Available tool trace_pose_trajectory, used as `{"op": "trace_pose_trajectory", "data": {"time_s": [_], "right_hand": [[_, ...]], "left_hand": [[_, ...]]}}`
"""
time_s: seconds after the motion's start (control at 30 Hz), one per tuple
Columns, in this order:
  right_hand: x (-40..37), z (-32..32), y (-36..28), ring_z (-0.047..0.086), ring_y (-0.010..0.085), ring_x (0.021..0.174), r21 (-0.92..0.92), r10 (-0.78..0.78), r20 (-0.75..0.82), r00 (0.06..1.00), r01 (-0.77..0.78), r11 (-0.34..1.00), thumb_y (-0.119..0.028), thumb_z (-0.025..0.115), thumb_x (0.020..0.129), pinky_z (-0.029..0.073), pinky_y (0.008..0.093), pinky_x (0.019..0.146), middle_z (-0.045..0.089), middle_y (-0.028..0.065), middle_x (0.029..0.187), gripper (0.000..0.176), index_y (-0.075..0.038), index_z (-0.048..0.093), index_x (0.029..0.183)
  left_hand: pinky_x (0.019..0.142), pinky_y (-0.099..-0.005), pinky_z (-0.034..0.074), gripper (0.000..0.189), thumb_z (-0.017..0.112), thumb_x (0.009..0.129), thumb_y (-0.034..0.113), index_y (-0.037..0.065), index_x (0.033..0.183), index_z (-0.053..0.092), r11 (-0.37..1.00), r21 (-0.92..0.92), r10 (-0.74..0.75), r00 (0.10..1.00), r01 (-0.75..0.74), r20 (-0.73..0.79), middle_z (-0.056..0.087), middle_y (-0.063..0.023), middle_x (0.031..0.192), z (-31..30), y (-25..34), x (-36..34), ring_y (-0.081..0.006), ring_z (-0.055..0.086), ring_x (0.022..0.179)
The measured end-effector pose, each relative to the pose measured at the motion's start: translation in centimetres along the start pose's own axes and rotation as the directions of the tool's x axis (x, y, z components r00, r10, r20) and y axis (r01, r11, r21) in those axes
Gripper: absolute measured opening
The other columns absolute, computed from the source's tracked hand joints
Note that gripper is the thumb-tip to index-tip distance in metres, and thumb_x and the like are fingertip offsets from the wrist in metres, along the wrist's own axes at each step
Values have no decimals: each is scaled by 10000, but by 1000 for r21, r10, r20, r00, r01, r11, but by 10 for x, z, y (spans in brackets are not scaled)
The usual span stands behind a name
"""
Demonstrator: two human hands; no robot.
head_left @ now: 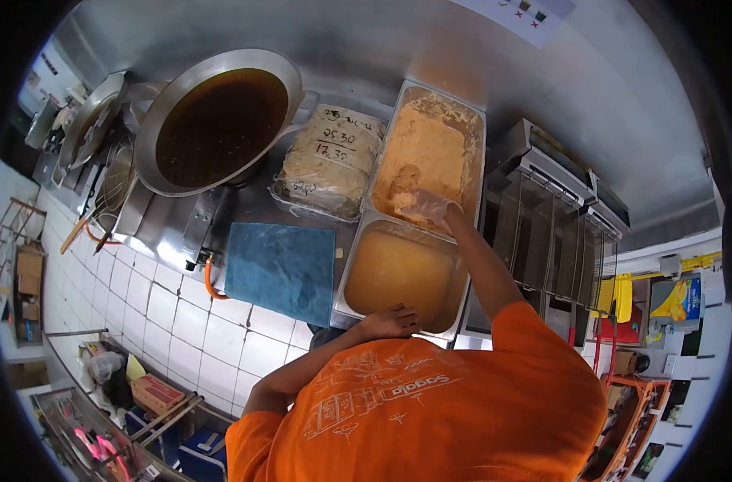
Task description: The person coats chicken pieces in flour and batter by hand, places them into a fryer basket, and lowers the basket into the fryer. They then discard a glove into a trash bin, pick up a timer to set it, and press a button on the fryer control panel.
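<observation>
My right hand (pixel 434 209), which seems to wear a thin clear glove, reaches into a deep steel pan (pixel 480 153) of orange-tinted breading powder (pixel 426 145). Its fingers are drawn together down in the powder; what they hold is coated or covered and cannot be made out. Just beyond the fingertips the powder has a clumpy, darker patch (pixel 404 178). Nearer to me a second steel pan (pixel 346 299) contains a cloudy yellow-orange liquid (pixel 402 273). At this pan's near rim rests my left hand (pixel 391 321), fingers curled in, with nothing visible in them.
Left of the pans lies a plastic-wrapped pack (pixel 331 157) with handwritten marks. A blue cloth (pixel 280 265) hangs over the counter front. Further left stands a large wok (pixel 292 76) of dark oil. Wire fryer baskets (pixel 550 233) are on the right.
</observation>
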State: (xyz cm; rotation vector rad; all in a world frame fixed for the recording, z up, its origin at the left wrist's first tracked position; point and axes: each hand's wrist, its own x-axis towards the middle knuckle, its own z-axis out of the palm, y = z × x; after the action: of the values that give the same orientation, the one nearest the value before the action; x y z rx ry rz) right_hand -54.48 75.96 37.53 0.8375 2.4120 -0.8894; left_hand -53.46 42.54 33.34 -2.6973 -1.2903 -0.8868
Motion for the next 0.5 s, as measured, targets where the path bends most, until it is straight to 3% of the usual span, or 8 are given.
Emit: {"op": "trace_pose_trajectory", "data": {"time_s": [0.07, 0.13, 0.27, 0.37, 0.47, 0.5], "right_hand": [[-6, 13, -3, 575, 288, 1140, 173, -47, -82, 996, 61, 983, -383, 557, 946, 449, 433, 959, 570, 168, 1324, 484, -47, 563, 1294], [4, 27, -3, 549, 274, 1182, 278, 25, -26, 999, -17, 960, -368, 481, 980, 427, 408, 999, 536, 152, 1367, 471, -78, 515, 1349], [67, 53, 32, 447, 293, 1335, 187, 38, 18, 999, -41, 982, -357, 456, 1011, 366, 433, 1073, 466, 185, 1454, 488, -49, 503, 1387], [3, 31, -23, 499, 257, 1290, 334, 106, 64, 992, -122, 935, -296, 412, 1025, 367, 390, 1073, 504, 190, 1419, 439, -30, 520, 1357], [113, 90, 93, 569, 235, 1203, 96, -303, -74, 950, 309, 946, -323, 403, 1019, 412, 363, 1023, 588, 200, 1316, 437, -17, 578, 1277], [112, 90, 97, 580, 249, 1156, 99, -267, -59, 962, 272, 957, -324, 412, 1013, 424, 372, 991, 599, 204, 1270, 425, -12, 588, 1243]], "left_hand": [[995, -359, 431, 236, 577, 864, 249, 157, 1079, 612, 993, -115, -23, 991, 39, 135, 587, -7, 1108, -3, 4, -1, -203, 523, 1180], [997, -360, 431, 233, 581, 866, 251, 153, 1075, 611, 995, -87, -34, 995, 42, 89, 587, -11, 1106, -5, 6, 0, -205, 527, 1168], [994, -362, 436, 242, 589, 850, 238, 139, 1071, 608, 994, -90, -47, 990, 59, 133, 587, -24, 1088, 6, 5, -4, -213, 540, 1132], [984, -360, 444, 255, 592, 835, 220, 148, 1080, 604, 998, -65, -2, 1000, 1, -19, 584, -30, 1060, 3, 3, -2, -218, 549, 1103], [979, -365, 451, 275, 596, 821, 215, 154, 1089, 602, 993, -118, -21, 998, 27, 55, 586, -29, 1058, 5, 2, -3, -219, 552, 1101], [979, -365, 452, 279, 597, 822, 215, 154, 1094, 601, 994, -107, -21, 999, 26, 50, 586, -30, 1055, 5, 2, -3, -220, 554, 1100]]}}
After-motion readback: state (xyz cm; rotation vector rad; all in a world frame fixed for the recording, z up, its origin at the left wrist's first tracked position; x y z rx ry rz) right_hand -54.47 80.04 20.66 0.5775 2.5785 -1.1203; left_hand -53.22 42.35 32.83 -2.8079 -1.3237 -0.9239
